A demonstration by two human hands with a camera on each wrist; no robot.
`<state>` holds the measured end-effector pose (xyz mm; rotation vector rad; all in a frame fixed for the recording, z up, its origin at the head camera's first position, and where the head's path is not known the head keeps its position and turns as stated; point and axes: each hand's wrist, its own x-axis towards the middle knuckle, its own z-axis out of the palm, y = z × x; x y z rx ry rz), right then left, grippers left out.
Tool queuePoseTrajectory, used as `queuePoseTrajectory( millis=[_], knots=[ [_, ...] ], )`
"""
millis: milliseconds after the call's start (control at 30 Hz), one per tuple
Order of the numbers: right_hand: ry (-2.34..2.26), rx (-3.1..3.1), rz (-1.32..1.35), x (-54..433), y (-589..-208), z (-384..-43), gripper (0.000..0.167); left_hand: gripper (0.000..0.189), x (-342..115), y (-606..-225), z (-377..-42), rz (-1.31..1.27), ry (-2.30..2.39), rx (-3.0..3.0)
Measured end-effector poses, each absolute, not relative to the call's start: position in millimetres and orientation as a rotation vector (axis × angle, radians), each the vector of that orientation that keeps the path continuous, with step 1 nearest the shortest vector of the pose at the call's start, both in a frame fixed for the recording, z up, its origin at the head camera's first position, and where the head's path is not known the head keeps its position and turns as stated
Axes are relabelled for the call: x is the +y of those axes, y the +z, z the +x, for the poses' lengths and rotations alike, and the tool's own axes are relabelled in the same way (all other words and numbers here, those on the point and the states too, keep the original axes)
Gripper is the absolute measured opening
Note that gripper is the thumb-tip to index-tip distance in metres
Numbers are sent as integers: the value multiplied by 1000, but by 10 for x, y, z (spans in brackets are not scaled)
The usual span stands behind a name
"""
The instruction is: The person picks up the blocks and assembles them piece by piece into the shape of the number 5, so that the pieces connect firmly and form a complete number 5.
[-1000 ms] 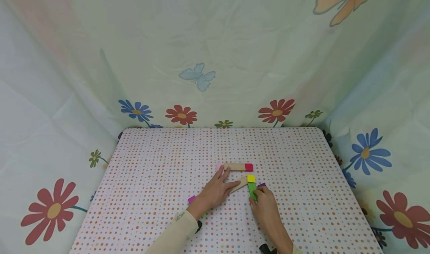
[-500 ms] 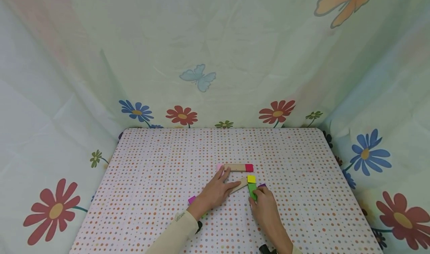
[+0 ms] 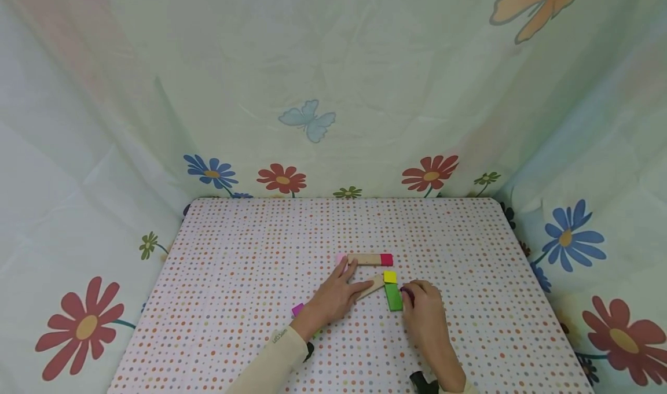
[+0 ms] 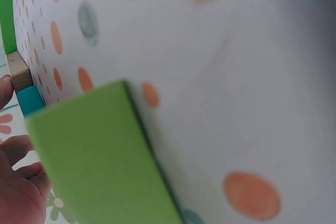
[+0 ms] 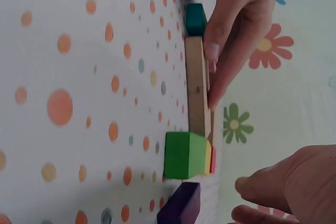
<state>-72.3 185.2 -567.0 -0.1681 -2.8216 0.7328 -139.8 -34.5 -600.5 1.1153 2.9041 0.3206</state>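
My left hand (image 3: 333, 298) lies with fingers spread, its fingertips at the upper wooden block (image 3: 365, 260) and its thumb at the slanted wooden block (image 3: 371, 287). A yellow block (image 3: 389, 277) stands at the slanted block's right end, with a green block (image 3: 394, 297) below it. A teal block (image 5: 196, 19) adjoins the slanted block's other end. My right hand (image 3: 426, 313) is over a dark purple block (image 5: 181, 204) right of the green one. In the right wrist view its thumb and finger appear above that block, with a visible gap.
A red block (image 3: 386, 260) ends the upper row on the right, and a pale pink one (image 3: 341, 258) is partly covered at its left. A magenta block (image 3: 297, 309) lies by my left wrist. A light green block (image 4: 100, 156) is near the left wrist camera.
My right hand has left the green block and shifted right to the purple block. The green block now shows whole. My left hand has not moved.
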Motion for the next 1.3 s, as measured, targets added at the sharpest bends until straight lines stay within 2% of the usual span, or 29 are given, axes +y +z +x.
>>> queuePoseTrajectory(
  millis=[467, 1067, 1300],
  knots=[
    [714, -2975, -306, 1938, -5838, -727, 34, 42, -344, -6000, -1378, 1083, 292, 2887],
    [684, -2958, -314, 1955, -5843, -759, 34, 42, -350, -6004, -1386, 1092, 314, 2886],
    [700, -2957, -260, 1892, -5676, -710, 35, 42, -346, -6021, -1396, 1114, 293, 2902]
  ],
)
